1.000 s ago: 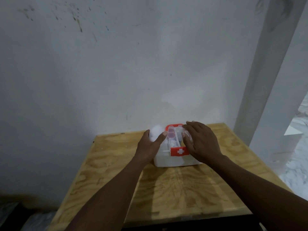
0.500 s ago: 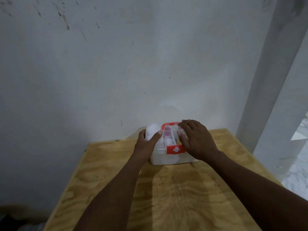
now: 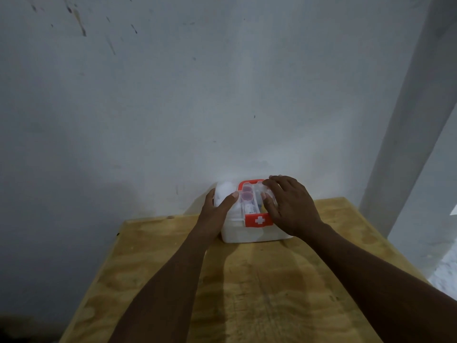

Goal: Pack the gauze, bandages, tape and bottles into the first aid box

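A white first aid box (image 3: 249, 234) with a clear lid, a red handle and a red clasp with a white cross (image 3: 259, 220) stands at the far edge of the wooden table (image 3: 247, 293), against the wall. Through the lid I see bottles with reddish caps (image 3: 246, 195) inside. My left hand (image 3: 217, 212) grips the box's left side, thumb on the side and fingers on the lid. My right hand (image 3: 288, 206) lies flat on the right half of the lid, fingers spread. Both hands press on the box.
A grey-white wall (image 3: 197, 107) rises directly behind the table. A white pillar (image 3: 405, 120) stands at the right, with a pale floor (image 3: 445, 273) below it. The plywood tabletop in front of the box holds only my forearms.
The box and both hands sit farther from me, closer to the wall, as the view shifted. The grip of both hands on the lid looks the same.
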`<state>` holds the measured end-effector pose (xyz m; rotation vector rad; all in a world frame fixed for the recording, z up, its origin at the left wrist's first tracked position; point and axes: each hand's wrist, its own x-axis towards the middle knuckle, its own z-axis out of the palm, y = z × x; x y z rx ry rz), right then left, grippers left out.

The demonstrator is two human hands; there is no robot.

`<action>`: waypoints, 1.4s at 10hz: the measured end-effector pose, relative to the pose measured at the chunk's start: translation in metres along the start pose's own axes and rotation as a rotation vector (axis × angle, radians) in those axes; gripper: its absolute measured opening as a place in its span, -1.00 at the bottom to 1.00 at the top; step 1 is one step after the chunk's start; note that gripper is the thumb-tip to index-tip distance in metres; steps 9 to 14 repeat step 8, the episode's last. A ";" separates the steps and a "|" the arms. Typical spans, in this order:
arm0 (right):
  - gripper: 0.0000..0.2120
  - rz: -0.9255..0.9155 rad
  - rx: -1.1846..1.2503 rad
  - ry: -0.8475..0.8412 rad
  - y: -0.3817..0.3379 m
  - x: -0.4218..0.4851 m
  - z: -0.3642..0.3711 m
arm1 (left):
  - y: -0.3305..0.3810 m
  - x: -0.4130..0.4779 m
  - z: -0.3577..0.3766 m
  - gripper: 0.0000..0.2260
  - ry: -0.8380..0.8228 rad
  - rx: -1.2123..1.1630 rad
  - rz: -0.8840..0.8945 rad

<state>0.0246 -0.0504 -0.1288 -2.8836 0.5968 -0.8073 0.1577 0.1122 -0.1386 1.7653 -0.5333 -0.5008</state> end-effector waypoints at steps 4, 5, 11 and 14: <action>-0.40 -0.015 0.014 -0.044 0.002 0.006 -0.005 | 0.005 -0.002 0.000 -0.13 0.033 0.085 0.012; -0.37 0.027 0.060 -0.163 -0.001 0.011 -0.019 | 0.015 -0.007 0.001 -0.15 0.023 0.223 0.001; -0.27 0.085 0.111 -0.350 -0.032 0.044 -0.083 | 0.071 -0.027 -0.024 -0.32 0.103 0.408 0.063; -0.27 0.085 0.111 -0.350 -0.032 0.044 -0.083 | 0.071 -0.027 -0.024 -0.32 0.103 0.408 0.063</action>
